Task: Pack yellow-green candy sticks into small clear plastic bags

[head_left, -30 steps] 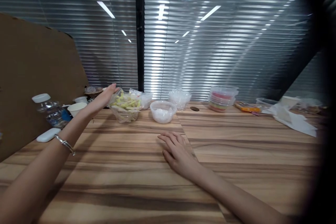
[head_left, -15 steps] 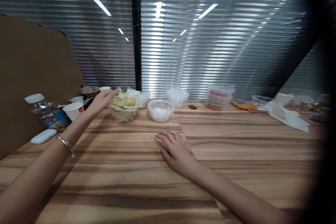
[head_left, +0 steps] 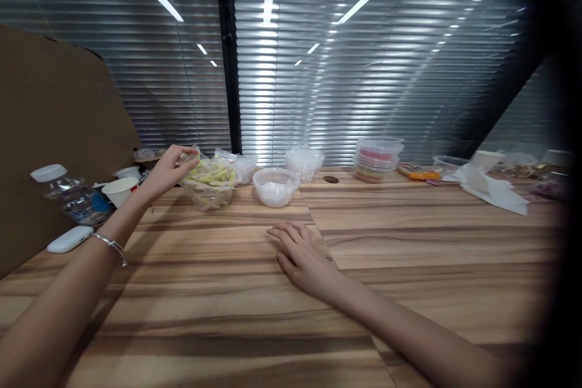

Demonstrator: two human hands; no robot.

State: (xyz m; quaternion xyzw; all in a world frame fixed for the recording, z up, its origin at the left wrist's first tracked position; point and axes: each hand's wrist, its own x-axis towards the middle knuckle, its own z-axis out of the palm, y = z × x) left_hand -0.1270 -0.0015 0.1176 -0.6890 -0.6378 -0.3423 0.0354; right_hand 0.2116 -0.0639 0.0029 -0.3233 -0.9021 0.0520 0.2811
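My left hand [head_left: 173,168] reaches to the back left, its fingers curved over the left rim of a clear bowl [head_left: 210,199]. In that bowl are yellow-green pieces [head_left: 213,174] in a plastic bag, and the fingertips touch the bag's edge or a piece there; which one is too small to tell. My right hand [head_left: 302,257] rests on the wooden table with its fingers spread and holds nothing. Beyond it stands a clear round bowl [head_left: 276,188] with whitish, see-through material inside.
A stack of clear containers [head_left: 377,160], an orange packet [head_left: 418,173] and white paper [head_left: 493,188] lie back right. At left are a paper cup [head_left: 120,191], a bottle [head_left: 77,200], a white case [head_left: 70,239] and a cardboard panel [head_left: 59,115].
My left hand has risen slightly at the wrist, and its fingers now bend down at the bowl's left edge. The camera view has shifted a little. My right hand stays in place.
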